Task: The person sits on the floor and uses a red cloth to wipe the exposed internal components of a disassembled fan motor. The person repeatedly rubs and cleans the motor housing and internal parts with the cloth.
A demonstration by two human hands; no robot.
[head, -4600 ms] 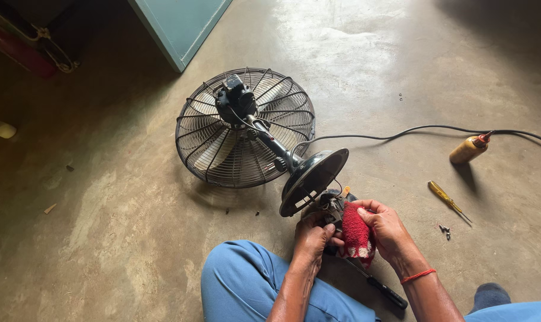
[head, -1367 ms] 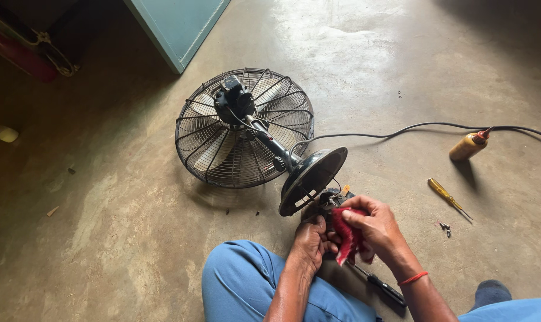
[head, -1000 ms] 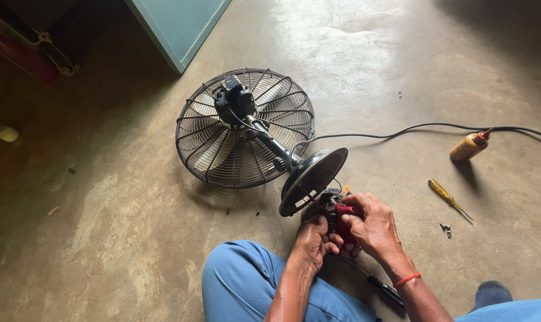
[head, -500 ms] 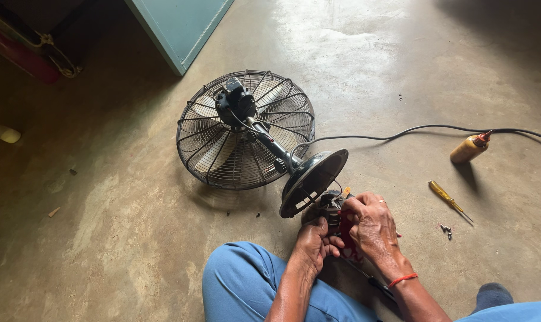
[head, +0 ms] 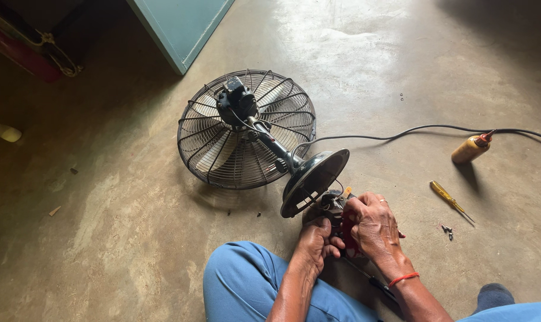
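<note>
A fan (head: 246, 128) lay face down on the concrete floor (head: 103, 226) in the middle of the frame, its wire cage flat on the ground and its round base (head: 314, 180) tipped up toward the person at the bottom. Just below the base, both hands met over a small red part (head: 347, 235) with dark bits at its top. The right hand (head: 373, 225), with a ring and a red band at the wrist, was curled over the red part from the right, gripping it. The left hand (head: 315, 237) was closed against the part's left side, fingers bent tight; what it pinched was hidden. A blue-clad knee (head: 246, 286) sat at the bottom centre. A black cord (head: 401, 132) ran from the base toward the right edge. At the right, well apart from the hands, stood a brown bottle (head: 470, 149), and below it lay a yellow screwdriver (head: 450, 201) with a few screws (head: 447, 230) near its tip. A teal panel (head: 181, 24) stood at the upper left.
</note>
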